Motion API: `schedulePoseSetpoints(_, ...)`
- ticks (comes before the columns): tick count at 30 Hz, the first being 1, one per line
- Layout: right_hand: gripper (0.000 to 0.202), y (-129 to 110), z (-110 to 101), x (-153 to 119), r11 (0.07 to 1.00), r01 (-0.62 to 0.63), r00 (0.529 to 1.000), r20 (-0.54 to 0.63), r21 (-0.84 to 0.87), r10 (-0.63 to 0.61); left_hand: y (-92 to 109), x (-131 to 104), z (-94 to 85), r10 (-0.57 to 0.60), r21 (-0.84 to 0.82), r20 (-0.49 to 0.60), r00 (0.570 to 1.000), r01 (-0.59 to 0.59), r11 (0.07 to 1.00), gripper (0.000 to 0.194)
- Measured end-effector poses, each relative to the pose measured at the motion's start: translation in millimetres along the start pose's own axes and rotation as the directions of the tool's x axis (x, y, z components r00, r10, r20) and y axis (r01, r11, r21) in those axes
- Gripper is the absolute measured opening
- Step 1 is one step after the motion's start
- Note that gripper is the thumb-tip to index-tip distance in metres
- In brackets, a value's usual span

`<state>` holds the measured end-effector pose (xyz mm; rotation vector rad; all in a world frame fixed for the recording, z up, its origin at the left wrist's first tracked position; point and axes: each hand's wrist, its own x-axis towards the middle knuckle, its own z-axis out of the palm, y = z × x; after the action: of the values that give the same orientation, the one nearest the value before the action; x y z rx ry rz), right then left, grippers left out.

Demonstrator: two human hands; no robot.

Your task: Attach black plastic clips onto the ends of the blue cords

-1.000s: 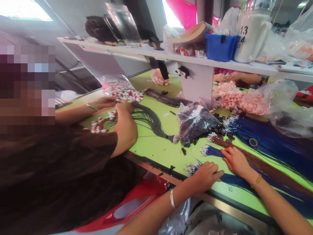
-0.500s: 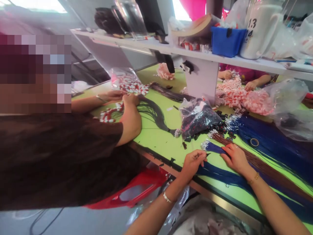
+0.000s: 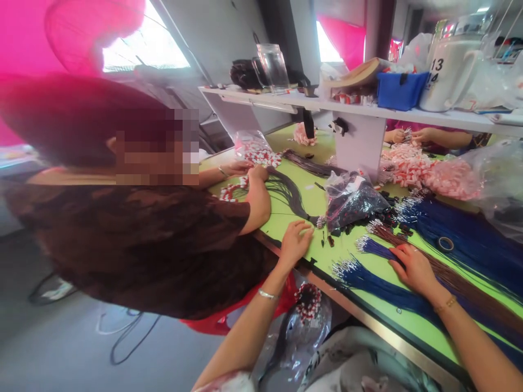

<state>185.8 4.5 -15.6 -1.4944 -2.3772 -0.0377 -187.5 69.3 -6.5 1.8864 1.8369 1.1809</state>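
Head view: left hand (image 3: 296, 244) open, nothing visible held; right hand (image 3: 415, 268) on purple wires (image 3: 379, 249), can't tell if gripped. Sideways drag could tangle adjacent brown wires (image 3: 393, 236).

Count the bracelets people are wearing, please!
3: a silvery bracelet by the left hand, a gold-coloured bracelet by the right hand, and a thin bracelet on the person in the dark top. Some may be hidden.
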Motion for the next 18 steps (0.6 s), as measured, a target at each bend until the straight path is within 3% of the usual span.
schedulePoseSetpoints(2,0.034,0,0,0,1.000,0.001,1.000,-0.003,0.000,-0.001,-3,6,1.7,0.010,0.039,-0.044,0.999,-0.008,0.999,0.022)
schedulePoseSetpoints(5,0.036,-1,-1,0,1.000,-0.002,1.000,-0.005,-0.004,0.002,9,12,9.7,0.176,0.042,-0.039,0.984,-0.174,0.984,0.032)
schedulePoseSetpoints(9,0.037,-2,-2,0,1.000,0.001,1.000,0.008,-0.015,-0.001,37,29,32.7,0.428,0.072,0.120,0.896,-0.438,0.896,0.062)
schedulePoseSetpoints(11,0.037,-2,-2,0,1.000,0.007,1.000,0.000,-0.017,-0.007,44,44,48.8,0.486,0.104,0.191,0.853,-0.510,0.854,0.061)
schedulePoseSetpoints(12,0.036,-2,-1,-1,1.000,0.009,1.000,-0.007,-0.016,-0.009,44,53,57.0,0.480,0.127,0.205,0.853,-0.509,0.851,0.053)
schedulePoseSetpoints(14,0.035,-2,0,-1,1.000,0.010,1.000,-0.019,-0.011,-0.010,40,73,72.0,0.407,0.168,0.177,0.896,-0.435,0.885,0.033)
schedulePoseSetpoints(16,0.034,-1,1,-2,1.000,0.008,1.000,-0.024,-0.002,-0.008,33,89,82.9,0.338,0.184,0.129,0.932,-0.358,0.916,0.028)
schedulePoseSetpoints(18,0.033,-1,1,-2,1.000,0.004,1.000,-0.023,0.004,-0.004,27,99,88.3,0.326,0.156,0.105,0.940,-0.339,0.928,0.027)
